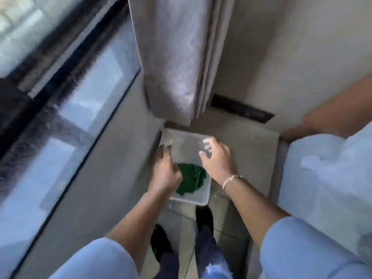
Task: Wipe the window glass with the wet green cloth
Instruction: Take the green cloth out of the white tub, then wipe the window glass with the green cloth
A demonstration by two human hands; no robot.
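Observation:
A dark green cloth lies bunched in a clear plastic tub on the floor, below the curtain. My left hand is down at the cloth's left edge, fingers curled and touching it; whether they grip it is blurred. My right hand hovers over the tub's right side with fingers spread and nothing in them. The window glass with its dark frame runs along the left.
A grey curtain hangs just above the tub. A second person in a light blue shirt stands at the right, an arm stretched toward the wall. My feet stand right behind the tub. A dark vent sits low on the wall.

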